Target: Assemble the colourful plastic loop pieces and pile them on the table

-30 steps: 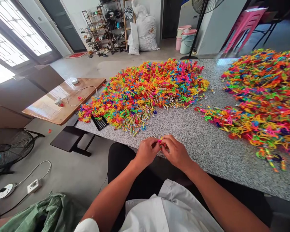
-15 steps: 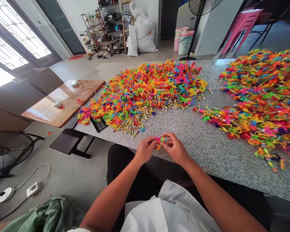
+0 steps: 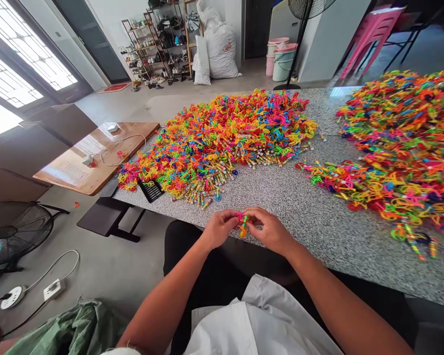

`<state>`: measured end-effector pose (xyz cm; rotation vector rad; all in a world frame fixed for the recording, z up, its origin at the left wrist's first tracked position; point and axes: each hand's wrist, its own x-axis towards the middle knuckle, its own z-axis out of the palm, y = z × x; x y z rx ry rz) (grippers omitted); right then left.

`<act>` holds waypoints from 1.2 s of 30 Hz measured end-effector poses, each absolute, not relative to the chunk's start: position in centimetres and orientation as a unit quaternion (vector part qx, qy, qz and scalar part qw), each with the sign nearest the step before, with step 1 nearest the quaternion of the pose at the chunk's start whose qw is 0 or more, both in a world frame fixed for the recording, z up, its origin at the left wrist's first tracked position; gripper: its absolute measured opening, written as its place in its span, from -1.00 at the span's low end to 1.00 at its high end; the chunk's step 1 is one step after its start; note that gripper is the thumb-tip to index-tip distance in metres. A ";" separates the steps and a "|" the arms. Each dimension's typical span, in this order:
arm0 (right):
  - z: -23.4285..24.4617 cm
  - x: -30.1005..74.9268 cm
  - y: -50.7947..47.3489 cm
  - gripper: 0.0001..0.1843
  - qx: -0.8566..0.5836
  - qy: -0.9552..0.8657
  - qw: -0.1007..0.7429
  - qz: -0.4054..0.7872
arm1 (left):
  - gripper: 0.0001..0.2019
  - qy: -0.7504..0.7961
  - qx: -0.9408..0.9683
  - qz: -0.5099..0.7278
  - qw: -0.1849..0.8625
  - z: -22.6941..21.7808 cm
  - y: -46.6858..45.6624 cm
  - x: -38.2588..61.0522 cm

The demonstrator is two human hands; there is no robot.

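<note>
At the near edge of the speckled stone table (image 3: 281, 195), both hands meet over small bright plastic pieces (image 3: 243, 228) coloured pink, green and orange. My left hand (image 3: 219, 228) pinches the pink end between thumb and fingers. My right hand (image 3: 267, 230) closes thumb and forefinger on the green part, while an orange-yellow bit hangs below. The exact kind of these pieces is too small to make out. Beyond the hands spreads a large heap of colourful plastic pieces (image 3: 229, 130), with several short patterned tubes along its near side.
A second colourful heap (image 3: 403, 148) covers the table's right side. A black slotted tray (image 3: 151, 191) lies at the left edge. Left of it stand a wooden board (image 3: 96, 162) with a cable and a floor fan (image 3: 18, 234). White sacks (image 3: 222, 52) stand behind.
My right hand has shifted slightly and turned its fingers on the green part. The orange-yellow bit now hangs more plainly below the fingers. The heaps look the same.
</note>
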<state>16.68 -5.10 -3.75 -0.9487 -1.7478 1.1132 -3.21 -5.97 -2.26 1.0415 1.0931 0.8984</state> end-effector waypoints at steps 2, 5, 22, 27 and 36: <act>-3.6 16.9 -5.0 -0.68 -0.370 -0.691 0.404 0.471 | -0.63 0.459 0.423 0.390 0.677 -2.5 -6.0 -3.2; -3.8 17.3 -4.8 -0.69 -0.365 -0.675 0.385 0.512 | -0.62 0.434 0.335 0.375 0.748 -3.0 -5.9 -3.4; -7.4 16.4 -5.5 -0.64 -0.413 -0.386 0.420 0.710 | -0.71 0.403 0.275 0.397 0.777 -2.9 -5.5 -2.3; -8.0 15.4 -3.6 -0.72 -0.460 -0.302 0.463 0.695 | -0.62 0.534 0.289 0.491 0.625 -4.2 -3.7 -2.0; -8.4 15.4 0.1 -0.85 -0.519 -0.358 0.497 0.597 | -0.41 0.580 0.440 0.497 0.471 -7.6 -2.9 -2.3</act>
